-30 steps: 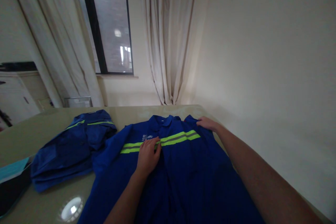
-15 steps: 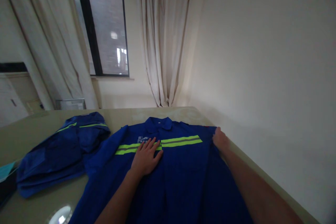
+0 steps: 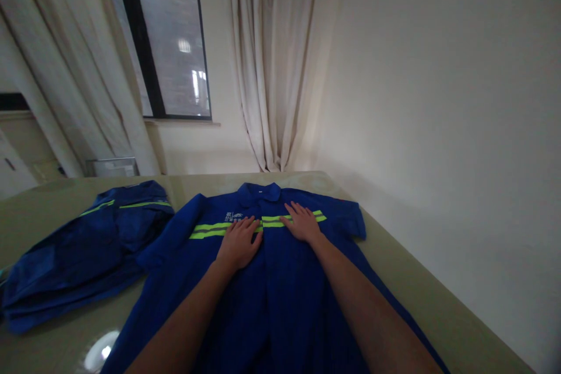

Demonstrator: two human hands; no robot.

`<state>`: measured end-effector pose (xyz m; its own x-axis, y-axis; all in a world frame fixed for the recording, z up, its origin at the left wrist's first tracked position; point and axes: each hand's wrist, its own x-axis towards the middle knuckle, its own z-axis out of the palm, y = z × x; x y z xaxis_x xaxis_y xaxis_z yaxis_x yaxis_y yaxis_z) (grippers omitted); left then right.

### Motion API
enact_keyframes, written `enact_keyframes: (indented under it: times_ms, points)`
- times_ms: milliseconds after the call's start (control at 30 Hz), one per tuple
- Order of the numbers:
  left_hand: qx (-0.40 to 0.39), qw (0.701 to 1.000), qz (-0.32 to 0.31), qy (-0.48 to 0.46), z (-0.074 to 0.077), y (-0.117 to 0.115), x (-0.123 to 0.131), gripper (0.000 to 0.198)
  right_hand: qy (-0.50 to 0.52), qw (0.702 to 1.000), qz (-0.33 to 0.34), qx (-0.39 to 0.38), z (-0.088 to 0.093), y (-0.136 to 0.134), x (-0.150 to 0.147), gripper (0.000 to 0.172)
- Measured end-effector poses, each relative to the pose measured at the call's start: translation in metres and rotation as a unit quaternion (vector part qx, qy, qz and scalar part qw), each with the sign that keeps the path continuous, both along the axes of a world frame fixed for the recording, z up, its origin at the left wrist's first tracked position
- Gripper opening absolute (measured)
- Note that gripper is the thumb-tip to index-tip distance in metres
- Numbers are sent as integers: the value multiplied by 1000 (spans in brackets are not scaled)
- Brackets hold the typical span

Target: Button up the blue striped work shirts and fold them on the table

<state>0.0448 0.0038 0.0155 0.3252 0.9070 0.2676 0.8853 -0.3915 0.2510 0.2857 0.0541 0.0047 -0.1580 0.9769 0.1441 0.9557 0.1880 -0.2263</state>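
Note:
A blue garment (image 3: 289,280) with a collar and yellow-green and grey chest stripes is spread face up on the table (image 3: 412,269). My left hand (image 3: 240,239) lies flat on its chest, over the stripe and just below the white logo (image 3: 234,217), fingers apart. On the other side of the front closure my right hand (image 3: 301,222) rests on the stripe with its fingers stretched out. Both hands press on the cloth and grasp nothing. The sleeve on the right (image 3: 354,219) lies out to the side, near the table edge.
A second blue garment (image 3: 79,257) with yellow-green stripes lies bunched at the left, touching the sleeve on that side. Behind the table are curtains (image 3: 276,70) and a window (image 3: 170,35). A wall (image 3: 460,128) runs along the right. Light reflects on the tabletop at lower left.
My right hand has let go of the sleeve end at the right and moved left onto the chest. The sleeve now hangs angled downward. The view has shifted slightly.

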Motion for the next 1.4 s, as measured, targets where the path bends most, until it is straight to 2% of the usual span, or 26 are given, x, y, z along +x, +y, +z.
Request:
enact_keyframes:
  times_ms: [100, 200, 267, 333, 433, 533, 600, 667, 733, 800, 900, 967, 1067, 1133, 1200, 1267, 1333, 1400]
  points:
    - [3, 1000, -6, -3, 10, -13, 5, 40, 3, 1000, -15, -9, 0, 10, 0, 66]
    - [-24, 999, 33, -24, 12, -36, 12, 47, 3, 1000, -20, -13, 1, 16, 0, 65]
    - [-45, 997, 57, -25, 7, -53, 15, 54, 18, 1000, -15, 14, 1, 17, -1, 63]
    - [-49, 998, 47, -10, -2, -66, 16, 61, 41, 997, -9, 65, 4, 14, -1, 55]
    - [-26, 999, 28, -3, -11, -72, 12, 65, 68, 989, -3, 130, 17, 5, -2, 44]
    - [-33, 999, 24, -4, -13, -60, 6, 64, 79, 984, 11, 157, 31, -11, -12, 39]
    - [-39, 999, 17, 0, -10, -46, 4, 59, 82, 983, 24, 162, 34, -25, -26, 37]
    - [-30, 999, 15, 3, -8, -32, 3, 50, 81, 983, 59, 153, 28, -41, -42, 37]
    - [-5, 1000, 23, 11, -6, -20, 1, 45, 75, 985, 101, 119, 18, -57, -55, 50]
    - [20, 999, 32, 23, -4, -12, -7, 45, 72, 989, 106, 69, 8, -69, -61, 59]
    - [44, 997, 56, 33, 1, -8, -35, 46, 75, 993, 89, 28, 2, -77, -61, 59]
    - [70, 991, 111, 30, 5, -10, -63, 47, 80, 992, 92, 23, 4, -76, -59, 59]
    - [122, 953, 277, 22, 9, -12, -104, 51, 87, 991, 98, 21, 7, -74, -58, 59]
    - [93, 931, 352, 35, 8, -9, -121, 53, 89, 991, 100, 20, 8, -73, -59, 59]
    - [44, 939, 336, 56, 5, -2, -128, 50, 89, 991, 100, 16, 8, -73, -60, 60]
    - [32, 962, 266, 45, 1, 10, -127, 41, 87, 991, 99, 9, 8, -72, -60, 60]
    - [24, 978, 205, -24, -2, 22, -123, 34, 84, 991, 100, 0, 9, -71, -60, 61]
    - [0, 978, 179, -104, -3, 35, -120, 32, 78, 992, 102, -5, 10, -71, -60, 62]
